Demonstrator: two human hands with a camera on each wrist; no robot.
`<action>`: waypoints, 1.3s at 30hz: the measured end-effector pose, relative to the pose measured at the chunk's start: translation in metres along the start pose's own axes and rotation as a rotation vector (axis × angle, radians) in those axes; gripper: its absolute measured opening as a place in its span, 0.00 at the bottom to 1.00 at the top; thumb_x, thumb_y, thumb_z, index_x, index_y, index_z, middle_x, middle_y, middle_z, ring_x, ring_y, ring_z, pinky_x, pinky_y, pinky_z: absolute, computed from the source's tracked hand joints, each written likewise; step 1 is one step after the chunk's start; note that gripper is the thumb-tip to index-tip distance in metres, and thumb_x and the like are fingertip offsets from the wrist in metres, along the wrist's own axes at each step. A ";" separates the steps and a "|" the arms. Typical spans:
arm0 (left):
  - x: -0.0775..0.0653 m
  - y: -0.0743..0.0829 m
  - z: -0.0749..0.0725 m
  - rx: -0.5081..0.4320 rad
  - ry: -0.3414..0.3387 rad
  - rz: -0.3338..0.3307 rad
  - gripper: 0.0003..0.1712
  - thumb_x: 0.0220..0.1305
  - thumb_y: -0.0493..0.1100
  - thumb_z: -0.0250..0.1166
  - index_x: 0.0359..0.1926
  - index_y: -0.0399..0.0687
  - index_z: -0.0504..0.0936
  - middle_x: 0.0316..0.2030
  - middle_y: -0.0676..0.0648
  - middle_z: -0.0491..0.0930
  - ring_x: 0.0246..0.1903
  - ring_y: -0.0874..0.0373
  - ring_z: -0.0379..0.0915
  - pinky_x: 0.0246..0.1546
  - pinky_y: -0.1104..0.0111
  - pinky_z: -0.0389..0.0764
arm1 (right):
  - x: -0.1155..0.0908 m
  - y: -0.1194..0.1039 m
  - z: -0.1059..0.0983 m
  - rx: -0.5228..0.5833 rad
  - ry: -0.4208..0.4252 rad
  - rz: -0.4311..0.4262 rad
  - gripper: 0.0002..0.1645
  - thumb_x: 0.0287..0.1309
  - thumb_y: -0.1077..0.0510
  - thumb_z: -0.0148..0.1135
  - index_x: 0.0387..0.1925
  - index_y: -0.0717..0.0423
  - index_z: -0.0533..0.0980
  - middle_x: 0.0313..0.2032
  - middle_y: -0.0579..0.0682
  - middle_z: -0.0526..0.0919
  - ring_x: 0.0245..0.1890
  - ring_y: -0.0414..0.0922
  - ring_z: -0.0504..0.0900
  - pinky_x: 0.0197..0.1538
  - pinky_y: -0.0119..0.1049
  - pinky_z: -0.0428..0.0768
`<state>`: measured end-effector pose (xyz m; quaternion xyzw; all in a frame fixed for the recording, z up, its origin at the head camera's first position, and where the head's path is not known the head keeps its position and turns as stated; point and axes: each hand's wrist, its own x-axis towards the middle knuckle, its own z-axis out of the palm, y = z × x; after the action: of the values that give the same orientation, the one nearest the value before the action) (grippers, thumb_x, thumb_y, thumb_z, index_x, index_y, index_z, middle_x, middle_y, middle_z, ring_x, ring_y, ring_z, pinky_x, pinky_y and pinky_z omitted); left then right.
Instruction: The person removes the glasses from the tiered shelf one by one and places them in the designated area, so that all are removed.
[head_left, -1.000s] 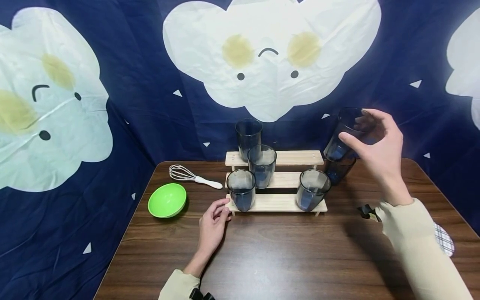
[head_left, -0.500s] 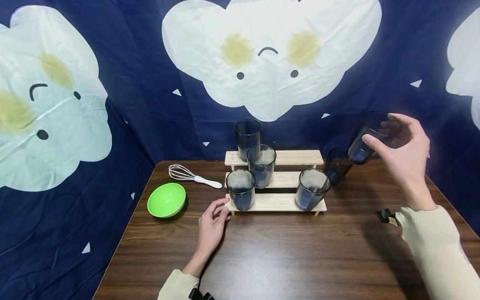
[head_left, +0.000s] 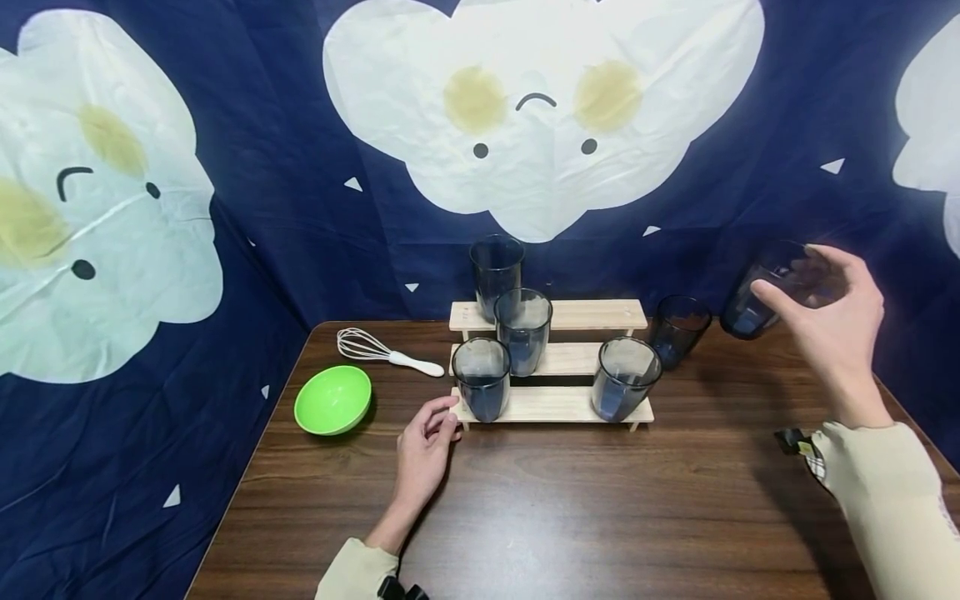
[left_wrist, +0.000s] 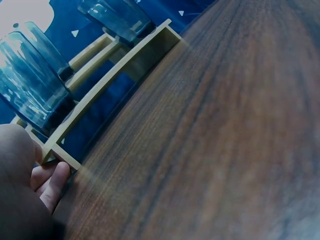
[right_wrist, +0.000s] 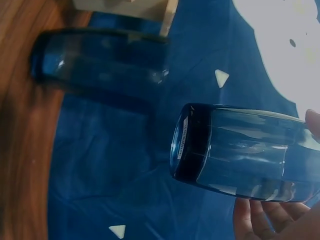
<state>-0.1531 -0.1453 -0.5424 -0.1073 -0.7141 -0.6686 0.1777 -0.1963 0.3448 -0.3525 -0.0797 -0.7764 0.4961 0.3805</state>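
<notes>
My right hand (head_left: pixel 843 329) holds a dark tinted drinking glass (head_left: pixel 752 302) with thumb and fingers round its upper part, above the table's far right. In the right wrist view the held glass (right_wrist: pixel 245 150) shows its base and a small label strip, well apart from a second glass (right_wrist: pixel 100 62). That second glass (head_left: pixel 678 332) stands on the table right of a three-step wooden rack (head_left: pixel 551 406). Several matching glasses stand on the rack, including one at front right (head_left: pixel 626 382) and one at front left (head_left: pixel 482 382). My left hand (head_left: pixel 425 450) grips the rack's front left end.
A green bowl (head_left: pixel 333 402) and a white whisk (head_left: pixel 390 354) lie left of the rack on the brown wooden table (head_left: pixel 540 517). Close behind the table hangs a navy curtain (head_left: pixel 285 167) with white clouds.
My right hand has carried its glass rightward and slightly down, away from the glass standing beside the rack. My left hand and the rack have stayed put.
</notes>
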 end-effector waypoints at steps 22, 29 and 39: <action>0.002 0.009 0.004 0.033 0.029 -0.052 0.10 0.79 0.34 0.68 0.56 0.36 0.88 0.47 0.35 0.92 0.41 0.59 0.92 0.39 0.70 0.95 | -0.015 0.064 0.003 -0.131 -0.132 0.215 0.43 0.51 0.59 0.89 0.68 0.43 0.80 0.42 0.21 0.80 0.41 0.22 0.79 0.45 0.09 0.75; 0.003 0.019 0.007 0.067 0.028 -0.192 0.12 0.79 0.30 0.66 0.59 0.34 0.87 0.49 0.33 0.91 0.42 0.54 0.92 0.43 0.68 0.95 | -0.018 0.073 0.003 -0.199 -0.189 0.224 0.49 0.55 0.53 0.88 0.76 0.54 0.75 0.44 0.20 0.77 0.41 0.19 0.77 0.45 0.08 0.75; 0.003 0.020 0.005 0.075 0.030 -0.229 0.13 0.80 0.30 0.65 0.60 0.34 0.87 0.48 0.33 0.92 0.43 0.49 0.92 0.44 0.68 0.95 | -0.019 0.089 0.008 -0.314 -0.242 0.206 0.52 0.57 0.46 0.87 0.78 0.54 0.74 0.49 0.29 0.76 0.36 0.16 0.74 0.42 0.09 0.71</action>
<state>-0.1483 -0.1388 -0.5234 -0.0084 -0.7434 -0.6589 0.1147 -0.2107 0.3737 -0.4384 -0.1568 -0.8719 0.4111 0.2150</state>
